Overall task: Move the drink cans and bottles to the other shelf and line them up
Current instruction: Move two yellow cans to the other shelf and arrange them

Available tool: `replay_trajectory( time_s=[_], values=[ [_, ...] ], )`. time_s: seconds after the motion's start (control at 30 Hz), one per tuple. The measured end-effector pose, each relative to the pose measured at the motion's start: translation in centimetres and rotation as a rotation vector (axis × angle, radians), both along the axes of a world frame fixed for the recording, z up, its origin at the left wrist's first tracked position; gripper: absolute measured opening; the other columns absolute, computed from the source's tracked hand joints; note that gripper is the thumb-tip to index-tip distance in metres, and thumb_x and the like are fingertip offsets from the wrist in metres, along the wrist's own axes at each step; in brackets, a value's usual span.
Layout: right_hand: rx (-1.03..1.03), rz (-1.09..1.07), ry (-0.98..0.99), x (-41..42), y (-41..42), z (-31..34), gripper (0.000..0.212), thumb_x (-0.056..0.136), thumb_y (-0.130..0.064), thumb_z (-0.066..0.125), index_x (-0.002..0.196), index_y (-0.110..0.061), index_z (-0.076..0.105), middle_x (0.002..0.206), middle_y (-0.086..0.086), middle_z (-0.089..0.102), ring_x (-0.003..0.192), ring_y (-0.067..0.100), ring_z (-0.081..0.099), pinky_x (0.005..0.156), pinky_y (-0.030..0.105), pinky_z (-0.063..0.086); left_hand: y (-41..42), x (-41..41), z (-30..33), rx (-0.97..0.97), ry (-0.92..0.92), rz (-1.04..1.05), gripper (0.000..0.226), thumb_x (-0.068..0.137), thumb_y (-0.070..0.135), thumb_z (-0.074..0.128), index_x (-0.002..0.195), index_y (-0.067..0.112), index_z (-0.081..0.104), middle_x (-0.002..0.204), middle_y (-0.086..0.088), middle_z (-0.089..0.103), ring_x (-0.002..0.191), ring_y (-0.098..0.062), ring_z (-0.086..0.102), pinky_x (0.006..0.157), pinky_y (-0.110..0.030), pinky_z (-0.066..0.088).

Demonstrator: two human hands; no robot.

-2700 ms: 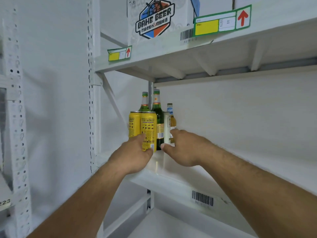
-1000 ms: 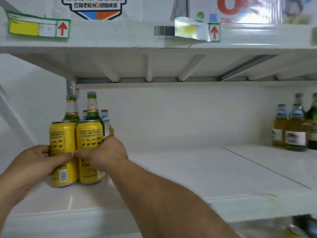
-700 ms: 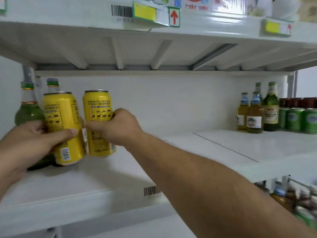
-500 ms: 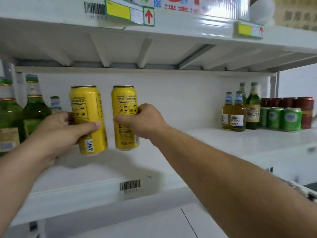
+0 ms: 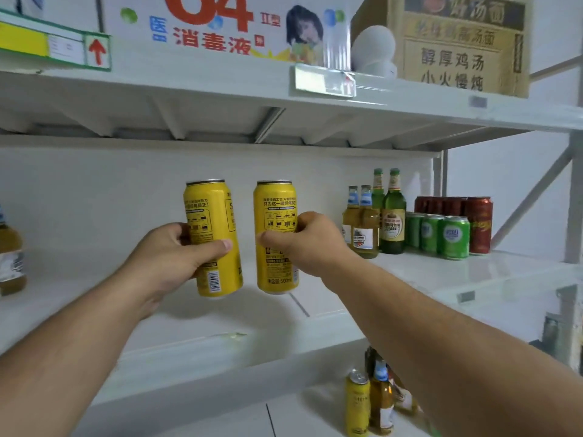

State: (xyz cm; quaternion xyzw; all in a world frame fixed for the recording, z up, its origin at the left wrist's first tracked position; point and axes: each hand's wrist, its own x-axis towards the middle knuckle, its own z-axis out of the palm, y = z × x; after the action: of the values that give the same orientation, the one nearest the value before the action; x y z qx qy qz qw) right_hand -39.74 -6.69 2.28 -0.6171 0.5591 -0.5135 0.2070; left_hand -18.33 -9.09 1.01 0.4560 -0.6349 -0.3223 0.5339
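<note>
My left hand (image 5: 176, 257) grips a tall yellow can (image 5: 212, 216), held upright above the white middle shelf (image 5: 220, 339). Beside it, my right hand (image 5: 307, 244) grips a second yellow can (image 5: 276, 216), also upright and off the shelf. To the right on the same shelf stand clear bottles with blue labels (image 5: 362, 228), green bottles (image 5: 393, 212), green cans (image 5: 448, 236) and red cans (image 5: 479, 225) in rows. Another bottle (image 5: 9, 257) shows at the far left edge.
Above, an upper shelf (image 5: 220, 86) carries a printed white carton (image 5: 214, 23), a white round object (image 5: 373, 48) and a brown carton (image 5: 457, 42). Lower right, a yellow can (image 5: 358, 402) and a bottle (image 5: 381, 395) stand below. A metal upright (image 5: 572, 200) closes the right end.
Both hands lifted the two yellow cans off the left end of the shelf and carried them rightward; the view swung right, bringing the bottles and cans at the right end closer.
</note>
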Motion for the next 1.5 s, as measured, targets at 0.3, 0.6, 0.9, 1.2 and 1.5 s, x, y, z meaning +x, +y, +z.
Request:
replay_trajectory(
  time_s=[0.3, 0.6, 0.9, 1.2, 1.5],
  values=[
    [0.015, -0.016, -0.028, -7.8, 0.3, -0.4, 0.043, 0.077, -0.042, 0.086, 0.110, -0.019, 0.071, 0.102, -0.001, 0.076, 0.094, 0.017, 0.073, 0.087, 0.042, 0.060, -1.5, -8.1, 0.4, -0.005, -0.008, -0.029, 0.039, 0.077, 0.025, 0.090, 0.111, 0.022, 0.070, 0.107, -0.001, 0.078, 0.097, -0.022, 0.076, 0.098, -0.048, 0.058],
    [-0.007, -0.087, -0.047, -9.9, -0.4, -0.1, 0.038, 0.080, -0.040, 0.085, 0.110, -0.021, 0.072, 0.100, -0.003, 0.076, 0.094, 0.015, 0.072, 0.091, 0.042, 0.059, -5.1, -11.7, 1.2, -0.014, -0.051, -0.118, 0.060, 0.063, 0.040, 0.093, 0.116, 0.027, 0.068, 0.110, 0.003, 0.076, 0.100, -0.022, 0.075, 0.097, -0.051, 0.058],
    [-0.005, -0.069, -0.063, -12.8, -2.2, 0.2, 0.029, 0.083, -0.036, 0.083, 0.106, -0.026, 0.069, 0.100, -0.006, 0.073, 0.098, 0.017, 0.071, 0.097, 0.047, 0.056, -8.0, -14.9, 1.7, -0.001, -0.060, -0.122, 0.047, 0.074, 0.035, 0.091, 0.113, 0.030, 0.064, 0.112, 0.002, 0.074, 0.102, -0.022, 0.073, 0.099, -0.050, 0.057],
    [-0.018, 0.016, -0.034, -19.0, -7.0, 1.0, 0.021, 0.082, -0.040, 0.083, 0.093, -0.034, 0.065, 0.095, -0.009, 0.072, 0.087, 0.011, 0.069, 0.089, 0.049, 0.060, -11.3, -20.8, 3.5, -0.004, -0.070, -0.046, 0.050, 0.074, 0.030, 0.092, 0.116, 0.024, 0.067, 0.112, -0.001, 0.075, 0.102, -0.024, 0.074, 0.100, -0.050, 0.057],
    [-0.008, 0.094, 0.034, -23.8, -11.7, 1.0, 0.022, 0.081, -0.044, 0.083, 0.093, -0.034, 0.068, 0.095, -0.009, 0.074, 0.087, 0.011, 0.070, 0.082, 0.047, 0.063, -14.3, -26.4, 4.0, 0.006, -0.044, 0.044, 0.045, 0.077, 0.025, 0.090, 0.115, 0.020, 0.066, 0.109, -0.003, 0.075, 0.099, -0.023, 0.075, 0.097, -0.049, 0.059]
  ],
)
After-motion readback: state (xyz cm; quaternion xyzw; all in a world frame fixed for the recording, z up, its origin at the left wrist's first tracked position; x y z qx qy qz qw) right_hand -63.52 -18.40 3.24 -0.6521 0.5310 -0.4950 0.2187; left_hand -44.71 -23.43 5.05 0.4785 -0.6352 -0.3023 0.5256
